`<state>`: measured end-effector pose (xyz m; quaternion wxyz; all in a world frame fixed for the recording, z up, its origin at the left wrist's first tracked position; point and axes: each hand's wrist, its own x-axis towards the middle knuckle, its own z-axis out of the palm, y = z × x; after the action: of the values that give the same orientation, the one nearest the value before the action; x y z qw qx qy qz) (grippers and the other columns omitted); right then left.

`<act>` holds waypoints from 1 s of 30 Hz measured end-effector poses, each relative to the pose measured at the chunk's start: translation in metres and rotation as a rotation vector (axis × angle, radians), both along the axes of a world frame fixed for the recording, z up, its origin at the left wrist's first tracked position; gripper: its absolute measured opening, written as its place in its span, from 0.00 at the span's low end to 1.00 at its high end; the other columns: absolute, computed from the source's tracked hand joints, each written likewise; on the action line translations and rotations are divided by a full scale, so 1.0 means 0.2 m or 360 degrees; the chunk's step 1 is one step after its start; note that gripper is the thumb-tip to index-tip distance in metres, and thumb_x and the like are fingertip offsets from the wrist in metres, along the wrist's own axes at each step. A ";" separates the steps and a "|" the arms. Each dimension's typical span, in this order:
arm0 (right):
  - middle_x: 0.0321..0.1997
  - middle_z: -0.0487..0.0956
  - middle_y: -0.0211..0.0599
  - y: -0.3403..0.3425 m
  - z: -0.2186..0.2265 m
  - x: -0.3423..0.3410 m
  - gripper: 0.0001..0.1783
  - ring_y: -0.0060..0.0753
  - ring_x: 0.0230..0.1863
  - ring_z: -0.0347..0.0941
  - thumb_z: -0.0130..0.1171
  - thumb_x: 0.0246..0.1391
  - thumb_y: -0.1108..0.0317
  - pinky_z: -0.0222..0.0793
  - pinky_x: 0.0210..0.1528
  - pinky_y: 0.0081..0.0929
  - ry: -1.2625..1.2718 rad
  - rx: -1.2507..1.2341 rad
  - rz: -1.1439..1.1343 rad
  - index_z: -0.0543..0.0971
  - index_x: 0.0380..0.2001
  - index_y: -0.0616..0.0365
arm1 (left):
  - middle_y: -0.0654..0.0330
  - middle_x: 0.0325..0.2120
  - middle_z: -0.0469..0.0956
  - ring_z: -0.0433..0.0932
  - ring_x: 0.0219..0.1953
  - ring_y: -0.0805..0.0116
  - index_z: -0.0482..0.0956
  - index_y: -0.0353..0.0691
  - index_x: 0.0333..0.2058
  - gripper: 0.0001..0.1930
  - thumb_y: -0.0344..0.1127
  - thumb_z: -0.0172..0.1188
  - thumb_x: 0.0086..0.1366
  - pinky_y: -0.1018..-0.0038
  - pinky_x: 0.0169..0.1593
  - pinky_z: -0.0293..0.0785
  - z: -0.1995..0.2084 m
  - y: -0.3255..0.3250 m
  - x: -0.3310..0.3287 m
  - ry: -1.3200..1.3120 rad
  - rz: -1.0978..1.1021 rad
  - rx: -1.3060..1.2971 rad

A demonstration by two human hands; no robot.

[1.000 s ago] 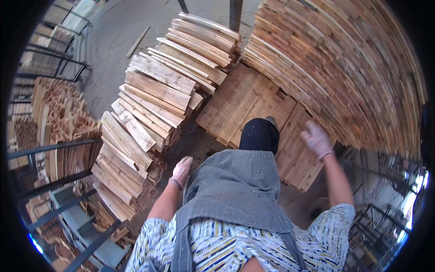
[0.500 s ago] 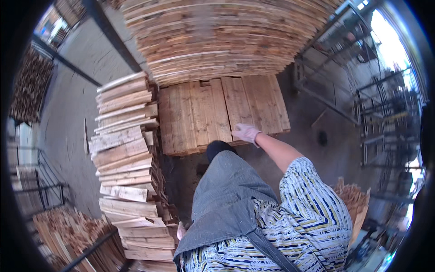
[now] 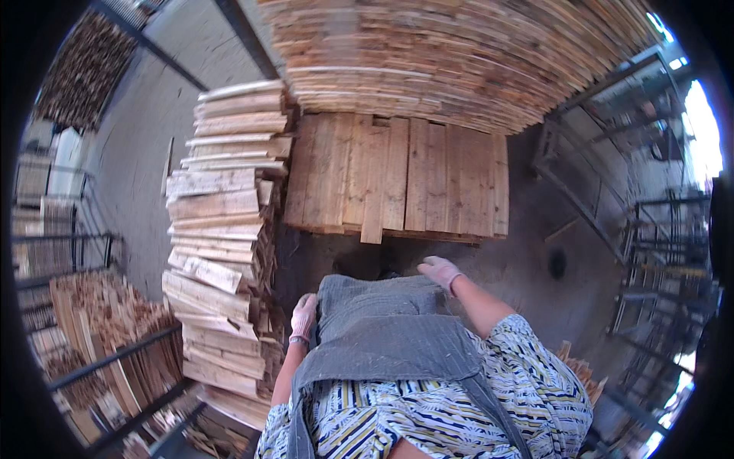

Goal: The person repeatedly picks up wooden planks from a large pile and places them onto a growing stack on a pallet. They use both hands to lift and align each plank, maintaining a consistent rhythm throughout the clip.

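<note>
My right hand (image 3: 440,273), in a pale pinkish glove, hovers just short of the near edge of a low stack of wooden boards (image 3: 459,180). Its fingers are stretched out and nothing is in them. At the left side of my grey apron is my left hand (image 3: 303,315), also gloved, fingers extended and holding nothing visible. It is close to the tall left pile of wooden boards (image 3: 218,203); whether it touches the pile I cannot tell. One narrow board (image 3: 371,228) juts out past the low stack's near edge.
Behind the low stack rises a large, high stack of wooden boards (image 3: 428,65). Metal frames (image 3: 585,191) stand at the right. More wood pieces (image 3: 115,314) sit beyond a dark rail (image 3: 115,358) at the lower left. A loose stick (image 3: 167,164) lies on the floor.
My right hand has come away from the low stack's near edge, back toward me. My left hand has come into fuller view beside the apron. The view has shifted, and the jutting board now shows.
</note>
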<state>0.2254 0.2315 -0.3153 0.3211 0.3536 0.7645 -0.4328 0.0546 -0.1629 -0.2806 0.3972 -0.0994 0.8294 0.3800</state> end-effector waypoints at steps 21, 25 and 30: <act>0.74 0.52 0.53 -0.58 -0.38 -0.82 0.52 0.56 0.70 0.56 0.46 0.60 0.25 0.57 0.67 0.59 0.0036 0.2256 0.6357 0.46 0.74 0.49 | 0.49 0.55 0.79 0.78 0.57 0.61 0.69 0.32 0.64 0.31 0.47 0.61 0.69 0.71 0.60 0.71 -0.36 0.14 -1.15 -0.0171 -0.0589 -0.0145; 0.82 0.34 0.53 -0.74 -0.61 -0.85 0.61 0.61 0.80 0.36 0.47 0.58 0.24 0.41 0.75 0.64 0.0163 0.2040 0.6069 0.33 0.77 0.47 | 0.47 0.61 0.74 0.73 0.64 0.59 0.67 0.32 0.65 0.32 0.46 0.60 0.70 0.71 0.65 0.65 -0.68 0.22 -1.38 -0.0224 -0.0530 -0.0128; 0.82 0.37 0.50 -0.77 -1.04 -0.82 0.62 0.60 0.81 0.35 0.43 0.57 0.21 0.39 0.76 0.62 0.0458 0.1786 0.5847 0.32 0.77 0.47 | 0.44 0.65 0.69 0.69 0.66 0.53 0.59 0.30 0.69 0.38 0.50 0.59 0.71 0.68 0.67 0.62 -1.24 0.26 -1.61 0.0037 -0.0477 -0.0231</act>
<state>0.0612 0.0770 -0.5238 -0.1252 0.7492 -0.1909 -0.6217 -0.2665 -0.1118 -0.5282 0.4317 0.0013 0.8648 0.2566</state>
